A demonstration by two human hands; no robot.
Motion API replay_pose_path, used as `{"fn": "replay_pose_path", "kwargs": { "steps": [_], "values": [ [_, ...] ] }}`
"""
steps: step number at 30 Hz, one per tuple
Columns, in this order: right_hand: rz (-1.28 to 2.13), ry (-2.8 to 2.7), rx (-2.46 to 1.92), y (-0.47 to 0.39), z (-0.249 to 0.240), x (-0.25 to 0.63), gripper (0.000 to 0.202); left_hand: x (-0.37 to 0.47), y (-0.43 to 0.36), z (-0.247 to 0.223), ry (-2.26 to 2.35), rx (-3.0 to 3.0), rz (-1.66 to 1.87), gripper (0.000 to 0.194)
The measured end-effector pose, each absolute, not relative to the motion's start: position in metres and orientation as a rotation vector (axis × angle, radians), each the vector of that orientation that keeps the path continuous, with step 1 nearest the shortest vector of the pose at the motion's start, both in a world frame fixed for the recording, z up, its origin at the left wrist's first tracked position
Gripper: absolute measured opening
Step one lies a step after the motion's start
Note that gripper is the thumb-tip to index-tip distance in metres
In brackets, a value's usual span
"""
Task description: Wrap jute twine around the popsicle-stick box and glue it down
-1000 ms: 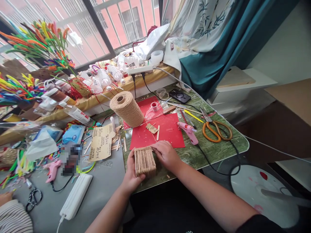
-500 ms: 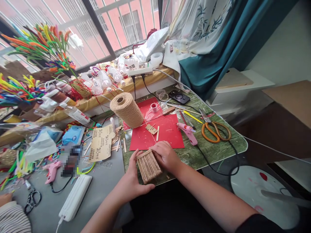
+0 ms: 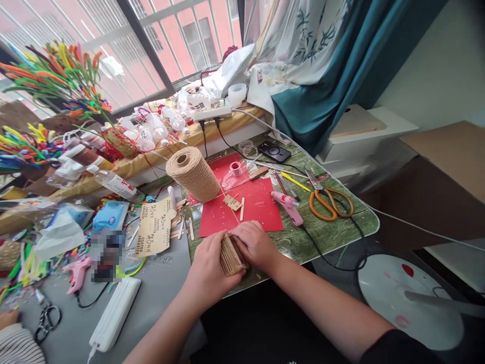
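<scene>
A small box wrapped in brown twine (image 3: 232, 256) is held between my two hands at the table's near edge. My left hand (image 3: 212, 268) is closed around its left side, with the thumb along the bottom. Fingers of my right hand (image 3: 257, 246) press on its upper right side. From the box a strand of twine runs up toward the large twine spool (image 3: 193, 174), which stands on red paper (image 3: 261, 210). A small tag (image 3: 232, 202) and a wooden stick (image 3: 242, 209) lie on that paper.
To the right are a pink glue gun (image 3: 288, 206), orange-handled scissors (image 3: 329, 202) and a phone (image 3: 274, 151). On the left lie sandpaper sheets (image 3: 153, 227), a white power strip (image 3: 115, 314) and another pink glue gun (image 3: 78, 275). Another person's hand (image 3: 8, 318) shows at far left.
My left hand has closed in around the box; its thumb and fingers were spread before. The box has turned slightly. The whole view has shifted a little.
</scene>
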State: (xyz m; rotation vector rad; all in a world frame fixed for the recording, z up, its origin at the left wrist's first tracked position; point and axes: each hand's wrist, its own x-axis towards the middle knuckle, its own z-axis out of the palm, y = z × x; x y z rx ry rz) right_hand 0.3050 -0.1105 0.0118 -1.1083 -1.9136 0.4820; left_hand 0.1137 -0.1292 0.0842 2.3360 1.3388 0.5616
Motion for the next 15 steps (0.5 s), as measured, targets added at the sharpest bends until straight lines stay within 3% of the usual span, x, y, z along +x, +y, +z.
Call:
{"fn": "replay_pose_path", "kwargs": {
  "steps": [15],
  "values": [
    [0.448, -1.835, -1.152, -0.108, 0.012, 0.309, 0.02, 0.078, -0.145, 0.031, 1.276, 2.054, 0.985, 0.106]
  ]
}}
